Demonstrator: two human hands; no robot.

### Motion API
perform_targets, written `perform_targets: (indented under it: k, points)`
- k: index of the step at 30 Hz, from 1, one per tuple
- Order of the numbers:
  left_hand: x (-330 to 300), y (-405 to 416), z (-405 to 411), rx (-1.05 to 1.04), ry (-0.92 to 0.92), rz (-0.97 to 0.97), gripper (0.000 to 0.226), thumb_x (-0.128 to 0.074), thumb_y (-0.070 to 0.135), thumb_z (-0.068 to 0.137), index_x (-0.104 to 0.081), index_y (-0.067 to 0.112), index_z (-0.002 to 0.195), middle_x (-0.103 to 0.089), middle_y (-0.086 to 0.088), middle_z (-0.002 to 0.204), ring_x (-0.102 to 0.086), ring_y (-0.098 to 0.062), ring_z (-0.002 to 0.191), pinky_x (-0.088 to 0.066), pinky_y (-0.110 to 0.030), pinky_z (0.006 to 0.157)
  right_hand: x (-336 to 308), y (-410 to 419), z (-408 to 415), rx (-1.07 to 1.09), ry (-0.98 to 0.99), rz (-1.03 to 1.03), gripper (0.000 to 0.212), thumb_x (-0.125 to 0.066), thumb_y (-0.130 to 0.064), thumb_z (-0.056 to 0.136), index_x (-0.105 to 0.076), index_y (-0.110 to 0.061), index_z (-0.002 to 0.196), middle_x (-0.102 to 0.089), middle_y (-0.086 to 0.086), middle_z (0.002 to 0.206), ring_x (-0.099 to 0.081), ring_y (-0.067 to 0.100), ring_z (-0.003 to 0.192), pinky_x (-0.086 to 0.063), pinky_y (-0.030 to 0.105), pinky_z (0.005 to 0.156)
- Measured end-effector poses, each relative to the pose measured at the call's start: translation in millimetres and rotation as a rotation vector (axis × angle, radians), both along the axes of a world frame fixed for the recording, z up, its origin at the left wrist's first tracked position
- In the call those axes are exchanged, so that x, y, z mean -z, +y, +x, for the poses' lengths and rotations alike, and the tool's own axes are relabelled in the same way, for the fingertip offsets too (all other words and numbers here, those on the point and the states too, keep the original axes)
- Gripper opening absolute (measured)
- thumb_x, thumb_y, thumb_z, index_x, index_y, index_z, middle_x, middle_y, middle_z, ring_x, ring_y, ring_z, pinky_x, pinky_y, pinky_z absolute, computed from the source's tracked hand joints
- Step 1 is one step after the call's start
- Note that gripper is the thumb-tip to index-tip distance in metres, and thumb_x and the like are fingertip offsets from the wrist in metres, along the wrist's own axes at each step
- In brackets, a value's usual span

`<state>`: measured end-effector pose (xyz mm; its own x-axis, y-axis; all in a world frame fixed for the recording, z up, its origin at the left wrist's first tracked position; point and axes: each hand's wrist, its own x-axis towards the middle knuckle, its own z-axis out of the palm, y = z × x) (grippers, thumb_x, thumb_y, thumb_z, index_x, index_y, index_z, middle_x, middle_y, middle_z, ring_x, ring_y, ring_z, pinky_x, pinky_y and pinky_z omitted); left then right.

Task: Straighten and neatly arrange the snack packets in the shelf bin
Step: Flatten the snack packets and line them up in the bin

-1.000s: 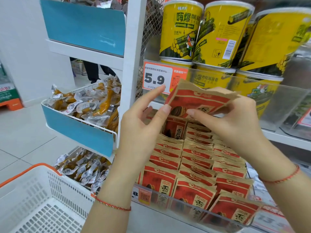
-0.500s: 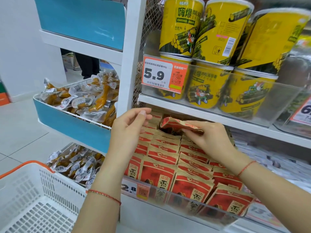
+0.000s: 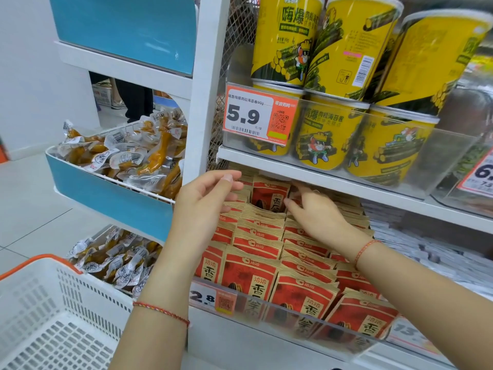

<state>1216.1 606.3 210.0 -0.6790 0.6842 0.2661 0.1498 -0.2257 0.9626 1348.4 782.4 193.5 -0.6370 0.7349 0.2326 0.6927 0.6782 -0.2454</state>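
Observation:
Red and tan snack packets [image 3: 256, 247] stand in several rows in a clear shelf bin [image 3: 306, 329] on the lower shelf. One red packet [image 3: 269, 194] stands upright at the back of the middle row, under the shelf above. My right hand [image 3: 314, 214] reaches in from the right and pinches that packet's right edge with its fingertips. My left hand [image 3: 205, 198] hovers over the left rows with relaxed fingers and holds nothing.
Yellow snack tubs [image 3: 344, 76] fill a clear bin on the shelf just above, leaving a low gap over the packets. A blue-fronted wire basket [image 3: 106, 193] of sealed snacks hangs at left. A white shopping basket [image 3: 53, 316] sits at lower left.
My right hand carried the red packet down from in front of me into the back of the bin and stood it upright. My left hand let go and moved down alongside.

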Motion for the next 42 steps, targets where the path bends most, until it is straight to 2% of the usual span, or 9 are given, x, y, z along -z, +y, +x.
perform_targets:
  k: [4, 9, 15, 20, 24, 30, 34, 38, 42]
  points:
    - [0, -1, -1, 0.007, -0.039, 0.009, 0.022, -0.05, 0.021, 0.1, -0.071, 0.029, 0.101, -0.074, 0.012, 0.089, -0.068, -0.005, 0.084, -0.057, -0.023, 0.077, -5, -15, 7, -0.064, -0.105, 0.164, 0.055, -0.038, -0.039, 0.1, -0.021, -0.023, 0.15, -0.05, 0.011, 0.134, -0.043, 0.032, 0.124, -0.041, 0.039, 0.095]
    - [2, 0, 3, 0.03, -0.02, -0.014, 0.022, -0.051, 0.021, 0.1, -0.071, 0.03, 0.099, -0.074, 0.013, 0.088, -0.068, -0.005, 0.084, -0.056, -0.024, 0.077, -10, -8, -6, -0.085, -0.207, 0.11, 0.054, -0.025, -0.046, 0.102, -0.024, -0.023, 0.15, -0.035, 0.004, 0.152, -0.039, 0.031, 0.132, -0.033, 0.043, 0.105]
    - [3, 1, 0, 0.06, -0.009, -0.045, 0.023, -0.05, 0.022, 0.1, -0.071, 0.031, 0.099, -0.074, 0.014, 0.087, -0.068, -0.003, 0.082, -0.054, -0.018, 0.072, -19, 4, -17, -0.008, -0.213, -0.079, 0.052, -0.017, -0.05, 0.102, -0.039, -0.023, 0.14, -0.063, 0.004, 0.098, -0.059, 0.028, 0.1, -0.045, 0.036, 0.081]
    - [4, 2, 0, 0.074, -0.003, -0.054, 0.023, -0.05, 0.022, 0.1, -0.071, 0.031, 0.1, -0.074, 0.015, 0.087, -0.068, -0.003, 0.082, -0.055, -0.016, 0.07, -21, 7, -24, 0.025, -0.213, -0.154, 0.047, -0.02, -0.041, 0.104, -0.04, -0.02, 0.141, -0.046, 0.006, 0.143, -0.045, 0.03, 0.127, -0.037, 0.035, 0.094]
    - [3, 3, -1, 0.072, 0.001, -0.048, 0.023, -0.049, 0.022, 0.101, -0.07, 0.03, 0.101, -0.073, 0.016, 0.088, -0.068, -0.004, 0.084, -0.056, -0.019, 0.074, -19, 8, -27, 0.032, -0.202, -0.158, 0.045, -0.023, -0.038, 0.105, -0.033, -0.023, 0.146, -0.037, 0.005, 0.151, -0.039, 0.031, 0.133, -0.035, 0.036, 0.101]
    - [2, 6, -2, 0.085, 0.011, -0.05, 0.022, -0.05, 0.023, 0.101, -0.07, 0.031, 0.102, -0.074, 0.016, 0.088, -0.068, -0.002, 0.083, -0.056, -0.023, 0.076, -13, 14, -31, 0.026, -0.16, -0.188, 0.054, -0.041, -0.05, 0.097, -0.031, -0.028, 0.145, -0.057, 0.004, 0.13, -0.058, 0.028, 0.11, -0.042, 0.029, 0.078]
    - [2, 6, -2, 0.088, 0.015, -0.041, 0.022, -0.05, 0.023, 0.101, -0.07, 0.031, 0.103, -0.074, 0.014, 0.09, -0.068, -0.004, 0.084, -0.056, -0.022, 0.076, -19, 4, -30, 0.014, -0.045, -0.284, 0.042, -0.059, -0.044, 0.09, -0.056, -0.029, 0.129, -0.061, -0.01, 0.083, -0.054, 0.008, 0.066, -0.037, 0.021, 0.055]
    - [2, 5, -1, 0.091, 0.02, -0.048, 0.022, -0.049, 0.023, 0.101, -0.07, 0.03, 0.104, -0.074, 0.016, 0.089, -0.068, -0.003, 0.084, -0.056, -0.02, 0.075, -21, 7, -42, 0.04, -0.202, -0.262, 0.028, -0.064, -0.031, 0.09, -0.067, -0.027, 0.118, -0.065, -0.005, 0.112, -0.052, 0.01, 0.078, -0.041, 0.022, 0.066]
    - [1, 2, -3, 0.084, 0.017, -0.051, 0.024, -0.048, 0.02, 0.101, -0.07, 0.029, 0.104, -0.074, 0.015, 0.088, -0.069, -0.005, 0.084, -0.056, -0.021, 0.076, -16, 7, -43, 0.079, -0.245, -0.16, 0.022, -0.056, -0.025, 0.096, -0.07, -0.025, 0.112, -0.065, -0.002, 0.095, -0.057, 0.016, 0.078, -0.042, 0.025, 0.065]
